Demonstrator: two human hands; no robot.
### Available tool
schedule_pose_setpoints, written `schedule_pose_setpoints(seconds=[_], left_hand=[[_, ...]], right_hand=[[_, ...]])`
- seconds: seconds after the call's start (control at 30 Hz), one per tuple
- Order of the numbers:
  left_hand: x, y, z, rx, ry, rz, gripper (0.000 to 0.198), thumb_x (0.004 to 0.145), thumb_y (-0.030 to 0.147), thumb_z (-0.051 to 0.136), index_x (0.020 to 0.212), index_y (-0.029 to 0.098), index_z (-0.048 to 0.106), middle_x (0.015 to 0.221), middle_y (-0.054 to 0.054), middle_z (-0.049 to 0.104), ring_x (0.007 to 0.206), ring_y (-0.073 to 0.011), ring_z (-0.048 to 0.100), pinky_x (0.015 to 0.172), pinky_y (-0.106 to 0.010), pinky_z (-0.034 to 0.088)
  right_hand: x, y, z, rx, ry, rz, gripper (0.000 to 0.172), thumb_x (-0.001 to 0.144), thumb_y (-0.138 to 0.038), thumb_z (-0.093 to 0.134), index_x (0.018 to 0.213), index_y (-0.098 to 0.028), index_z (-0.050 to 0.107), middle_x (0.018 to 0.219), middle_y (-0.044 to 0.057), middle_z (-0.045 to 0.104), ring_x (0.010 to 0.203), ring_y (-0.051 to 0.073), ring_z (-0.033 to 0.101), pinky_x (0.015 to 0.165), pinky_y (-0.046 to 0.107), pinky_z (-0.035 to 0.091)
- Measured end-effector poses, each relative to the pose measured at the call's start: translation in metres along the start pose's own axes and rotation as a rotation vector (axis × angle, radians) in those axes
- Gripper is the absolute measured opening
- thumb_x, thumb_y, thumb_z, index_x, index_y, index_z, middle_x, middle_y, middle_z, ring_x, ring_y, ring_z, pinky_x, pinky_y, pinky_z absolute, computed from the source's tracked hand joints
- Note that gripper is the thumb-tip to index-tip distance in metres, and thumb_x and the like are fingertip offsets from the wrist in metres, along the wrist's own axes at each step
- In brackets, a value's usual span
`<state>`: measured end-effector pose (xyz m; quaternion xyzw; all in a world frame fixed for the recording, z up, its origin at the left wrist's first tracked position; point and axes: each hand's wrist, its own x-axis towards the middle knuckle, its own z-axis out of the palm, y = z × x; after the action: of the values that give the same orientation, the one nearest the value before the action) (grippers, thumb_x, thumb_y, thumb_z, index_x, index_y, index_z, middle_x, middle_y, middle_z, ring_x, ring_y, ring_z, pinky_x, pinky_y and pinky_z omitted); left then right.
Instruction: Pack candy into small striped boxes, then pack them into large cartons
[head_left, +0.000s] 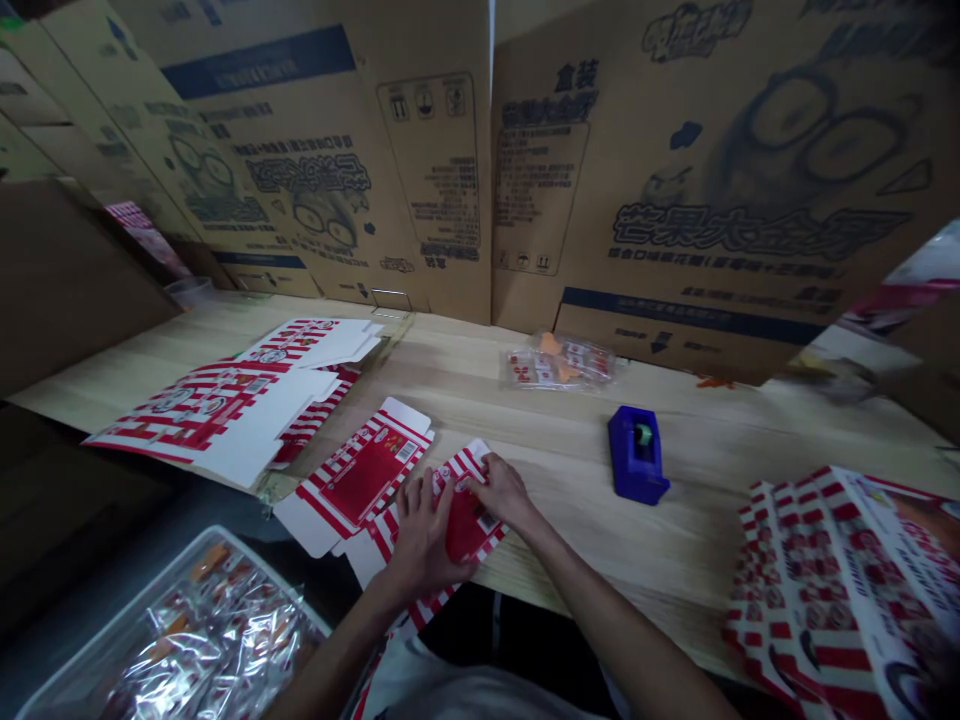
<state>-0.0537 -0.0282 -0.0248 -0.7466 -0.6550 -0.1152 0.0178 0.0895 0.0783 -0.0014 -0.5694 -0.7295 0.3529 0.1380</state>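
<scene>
A flat red-and-white striped carton blank [466, 520] lies at the table's near edge. My left hand [420, 540] rests flat on its left part, fingers stretched forward. At the carton's upper right, my right hand [501, 488] pinches a fold with its fingers bent. A second flat striped carton [361, 472] lies just to the left, partly under the first.
A pile of flat striped cartons [225, 400] lies at the left, another stack [840, 590] at the right edge. A blue tape dispenser [637, 455] and a clear packet of sachets [561, 362] sit mid-table. Wrapped packets fill a tray [187, 640]. Cardboard boxes [675, 180] wall the back.
</scene>
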Motion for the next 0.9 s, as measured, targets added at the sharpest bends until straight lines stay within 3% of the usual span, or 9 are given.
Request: schedule_pose_setpoints(seconds=[0.2, 0.37, 0.53, 0.7, 0.8, 0.9], left_hand=[[-0.002, 0.000, 0.017, -0.072, 0.007, 0.030, 0.119, 0.045, 0.055, 0.077, 0.145, 0.009, 0.031, 0.150, -0.031, 0.023, 0.137, -0.0498, 0.023, 0.107, -0.066, 0.014], [-0.007, 0.002, 0.022, -0.110, 0.034, 0.031, 0.121, 0.047, 0.060, 0.075, 0.146, 0.009, 0.027, 0.151, -0.030, 0.021, 0.137, -0.0493, 0.022, 0.108, -0.065, 0.014], [-0.007, 0.000, 0.024, -0.107, 0.046, 0.034, 0.128, 0.044, 0.062, 0.077, 0.147, 0.010, 0.022, 0.151, -0.030, 0.021, 0.138, -0.0486, 0.020, 0.108, -0.066, 0.013], [-0.008, 0.005, 0.018, -0.112, 0.056, 0.055, 0.134, 0.043, 0.063, 0.078, 0.148, 0.008, 0.016, 0.150, -0.033, 0.020, 0.137, -0.0509, 0.021, 0.105, -0.066, 0.019], [-0.007, 0.010, 0.010, -0.120, 0.059, 0.073, 0.133, 0.040, 0.059, 0.081, 0.147, 0.009, 0.019, 0.149, -0.032, 0.022, 0.133, -0.0521, 0.027, 0.102, -0.065, 0.026], [-0.003, 0.013, -0.002, -0.137, 0.066, 0.057, 0.126, 0.044, 0.055, 0.082, 0.146, 0.009, 0.023, 0.144, -0.029, 0.033, 0.125, -0.0477, 0.038, 0.099, -0.061, 0.034]], right_hand=[[0.000, 0.008, 0.003, 0.024, 0.087, 0.014, 0.027, 0.078, -0.032, 0.061, 0.101, -0.017, 0.062, 0.108, 0.011, 0.063, 0.101, 0.023, 0.058, 0.079, 0.028, 0.041], [0.021, 0.016, -0.007, 0.193, -0.016, 0.058, 0.010, 0.071, -0.025, 0.065, 0.074, -0.016, 0.064, 0.077, 0.004, 0.066, 0.079, 0.019, 0.060, 0.067, 0.026, 0.040], [0.032, 0.022, -0.013, 0.414, -0.118, 0.089, 0.007, 0.069, -0.020, 0.064, 0.064, -0.016, 0.062, 0.063, 0.000, 0.065, 0.070, 0.016, 0.061, 0.063, 0.023, 0.043], [0.017, 0.022, -0.019, 0.678, -0.400, 0.108, 0.023, 0.072, -0.036, 0.065, 0.075, -0.013, 0.066, 0.068, 0.007, 0.071, 0.064, 0.019, 0.067, 0.066, 0.032, 0.052], [0.009, 0.023, -0.026, 0.833, -0.593, 0.097, 0.035, 0.063, -0.040, 0.076, 0.080, -0.010, 0.068, 0.072, 0.009, 0.073, 0.064, 0.021, 0.069, 0.071, 0.037, 0.054], [0.000, 0.024, -0.032, 1.038, -0.730, 0.084, 0.040, 0.057, -0.036, 0.083, 0.084, -0.010, 0.069, 0.074, 0.008, 0.073, 0.064, 0.019, 0.069, 0.075, 0.035, 0.054]])
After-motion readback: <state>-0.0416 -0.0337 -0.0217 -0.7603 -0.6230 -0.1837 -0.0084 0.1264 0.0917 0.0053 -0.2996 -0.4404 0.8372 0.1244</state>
